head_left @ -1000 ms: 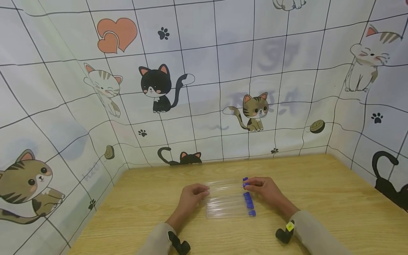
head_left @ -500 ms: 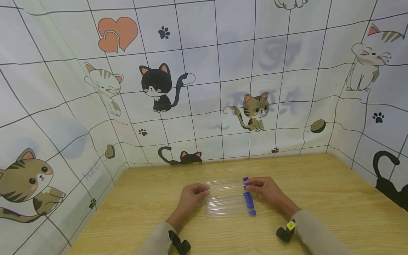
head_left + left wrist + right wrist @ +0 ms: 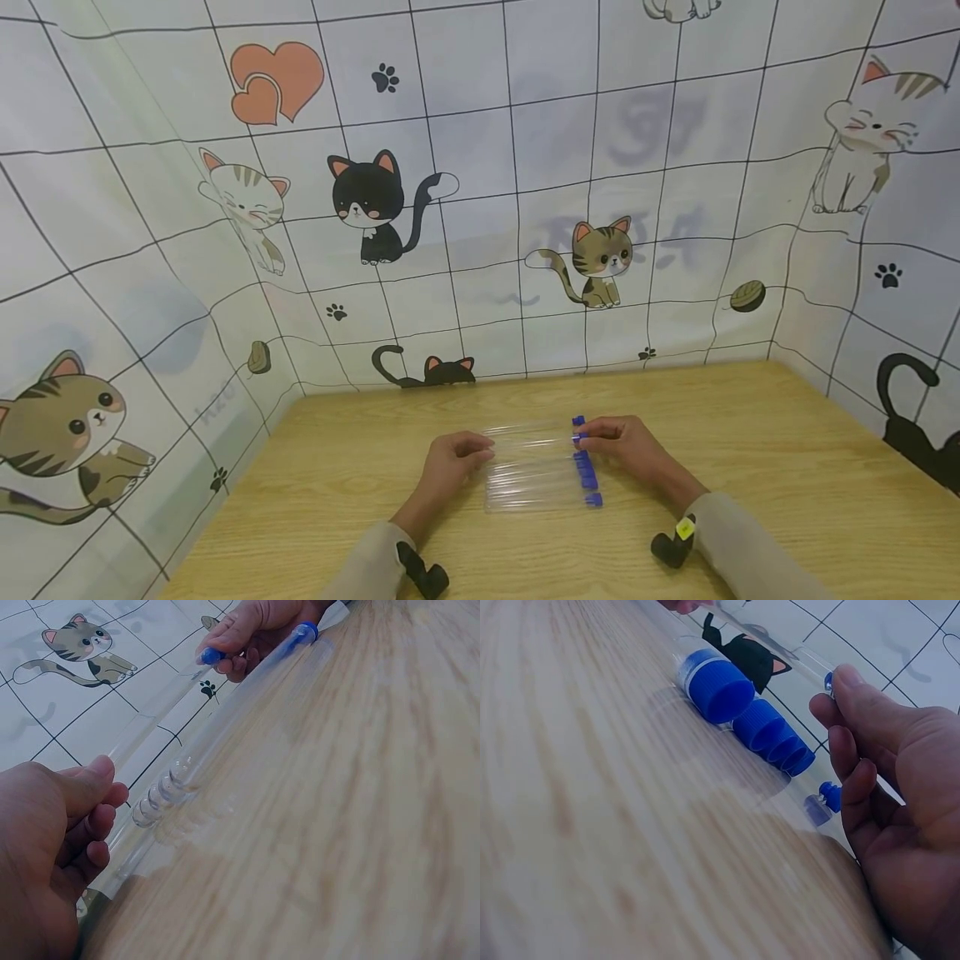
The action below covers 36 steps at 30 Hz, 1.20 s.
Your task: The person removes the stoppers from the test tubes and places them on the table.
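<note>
Between my hands is a clear test tube [image 3: 154, 712] with a blue cap [image 3: 211, 655], lifted over the table in the wrist views. My left hand [image 3: 453, 460] pinches its uncapped end between thumb and fingers. At the capped end, my right hand [image 3: 624, 442] pinches with thumb and forefinger, covering most of the cap. Several more capped test tubes [image 3: 528, 483] lie side by side nearer me, their blue caps [image 3: 587, 473] to the right. The nearest tube's cap [image 3: 721, 691] stands slightly apart from the others. Beyond the held tube, another blue cap [image 3: 578, 420] shows.
A light wood-grain table [image 3: 360, 467] lies under the tubes. Behind and beside it hangs a white gridded sheet [image 3: 480, 208] printed with cats, hearts and paw marks. Black wrist cameras [image 3: 672, 547] sit at both beige sleeves [image 3: 742, 542].
</note>
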Tool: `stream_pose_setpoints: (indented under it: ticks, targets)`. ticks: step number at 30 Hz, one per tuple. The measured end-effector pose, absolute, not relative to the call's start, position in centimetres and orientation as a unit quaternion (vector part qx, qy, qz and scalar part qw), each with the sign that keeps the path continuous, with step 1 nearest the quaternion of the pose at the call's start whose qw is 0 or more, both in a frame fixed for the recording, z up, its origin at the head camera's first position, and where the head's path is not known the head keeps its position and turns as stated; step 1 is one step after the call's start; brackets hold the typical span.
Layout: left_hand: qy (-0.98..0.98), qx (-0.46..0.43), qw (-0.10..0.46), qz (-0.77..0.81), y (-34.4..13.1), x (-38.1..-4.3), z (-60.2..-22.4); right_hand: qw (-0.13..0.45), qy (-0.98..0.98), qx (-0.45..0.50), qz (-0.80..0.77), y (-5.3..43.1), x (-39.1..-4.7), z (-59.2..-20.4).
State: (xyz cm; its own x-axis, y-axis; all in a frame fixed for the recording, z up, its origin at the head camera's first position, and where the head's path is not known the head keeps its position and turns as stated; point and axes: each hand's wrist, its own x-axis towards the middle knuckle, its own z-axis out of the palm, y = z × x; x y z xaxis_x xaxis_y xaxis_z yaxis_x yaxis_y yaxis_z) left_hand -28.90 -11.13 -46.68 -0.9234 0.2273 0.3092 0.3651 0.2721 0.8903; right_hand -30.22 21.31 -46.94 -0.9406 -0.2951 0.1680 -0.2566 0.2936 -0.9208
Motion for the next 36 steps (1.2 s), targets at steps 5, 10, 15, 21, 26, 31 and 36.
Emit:
stream_pose_setpoints:
  ticks: [5, 10, 15, 21, 26, 31, 36]
  targets:
    - [-0.794, -0.189, 0.061, -0.574, -11.28, -29.47, -47.4, 0.021, 0.806, -0.173, -0.566, 21.33, -30.11, -46.8]
    - [-0.796, -0.195, 0.063, -0.57, -11.33, -29.42, -47.42, 0.025, 0.807, -0.177, -0.563, 21.41, -30.11, -46.77]
    - [-0.799, -0.196, 0.062, -0.565, -11.33, -29.42, -47.43, 0.029, 0.806, -0.174, -0.565, 21.43, -30.11, -46.84]
    - [-0.801, -0.201, 0.066, -0.56, -11.37, -29.43, -47.45, 0.031, 0.807, -0.177, -0.562, 21.47, -30.2, -46.87]
    - [-0.803, -0.198, 0.065, -0.558, -11.31, -29.29, -47.35, 0.026, 0.811, -0.17, -0.56, 21.34, -30.19, -46.87]
    - [-0.807, -0.197, 0.063, -0.554, -11.28, -29.3, -47.44, 0.009, 0.812, -0.159, -0.562, 21.11, -30.18, -46.85]
    - [-0.81, -0.203, 0.066, -0.546, -11.28, -29.33, -47.52, -0.004, 0.816, -0.15, -0.559, 21.02, -30.37, -47.02]
